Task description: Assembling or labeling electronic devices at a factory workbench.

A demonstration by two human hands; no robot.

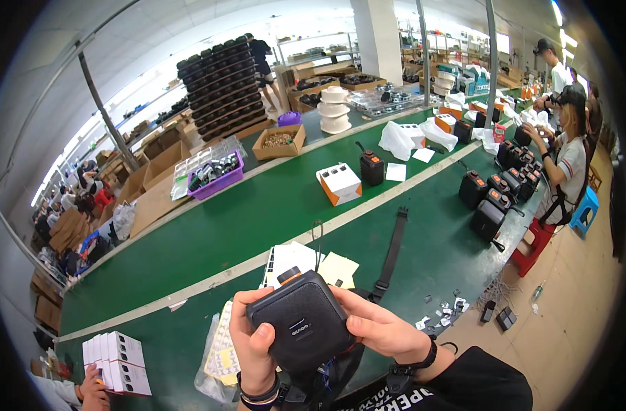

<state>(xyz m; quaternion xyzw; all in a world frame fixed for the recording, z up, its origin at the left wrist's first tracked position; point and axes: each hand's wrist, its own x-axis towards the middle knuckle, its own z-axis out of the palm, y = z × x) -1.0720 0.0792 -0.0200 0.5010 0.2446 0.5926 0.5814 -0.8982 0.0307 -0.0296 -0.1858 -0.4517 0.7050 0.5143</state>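
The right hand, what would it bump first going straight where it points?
The black device: the right hand touches its side. Past that, perhaps the left hand on the other side, though depth is hard to judge.

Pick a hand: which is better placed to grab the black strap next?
Right, probably: the right hand grips the black case on the side nearer the black strap, which lies beyond that hand; the left hand holds the opposite side.

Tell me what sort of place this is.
Probably a factory assembly or packing floor: a long green workbench, clustered matching black devices and a tall stack of loaded trays suggest it.
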